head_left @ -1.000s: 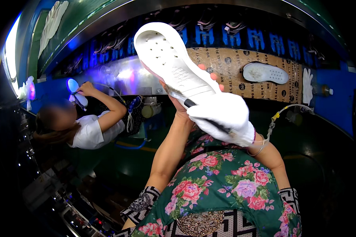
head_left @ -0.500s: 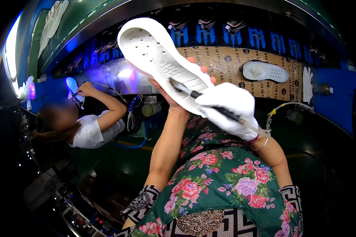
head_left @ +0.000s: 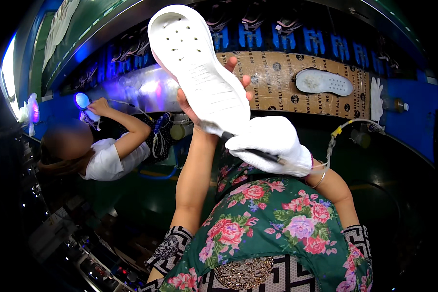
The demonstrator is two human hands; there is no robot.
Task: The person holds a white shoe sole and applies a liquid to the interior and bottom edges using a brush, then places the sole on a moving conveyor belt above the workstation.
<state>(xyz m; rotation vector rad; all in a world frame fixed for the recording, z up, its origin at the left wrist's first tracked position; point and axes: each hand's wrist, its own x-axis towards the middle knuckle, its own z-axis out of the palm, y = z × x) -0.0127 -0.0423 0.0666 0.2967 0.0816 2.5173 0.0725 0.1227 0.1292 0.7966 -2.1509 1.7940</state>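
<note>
A white shoe sole (head_left: 199, 73) is held up in front of me, slanting from far left to near right, its holed end farthest away. My bare left hand (head_left: 192, 114) grips it from beneath, thumb on the left edge and fingertips showing past the right edge. In a white glove, my right hand (head_left: 270, 143) is closed around a dark-handled brush (head_left: 227, 136). The brush tip lies at the near end of the sole, by my left wrist; the glove and sole partly hide it. A thin hose trails from the right wrist side.
Another sole (head_left: 343, 87) lies on printed cardboard (head_left: 272, 92) covering the bench. Beside it are a white glove (head_left: 376, 100) and a small bottle (head_left: 398, 104). Shoes on blue holders (head_left: 250, 39) line the back. At left, a co-worker's hand (head_left: 100, 106) holds a blue-lit sole (head_left: 82, 100).
The sole has turned more upright and shifted slightly farther away. The brush has moved from the sole's middle down to its near end. My left hand still grips the sole.
</note>
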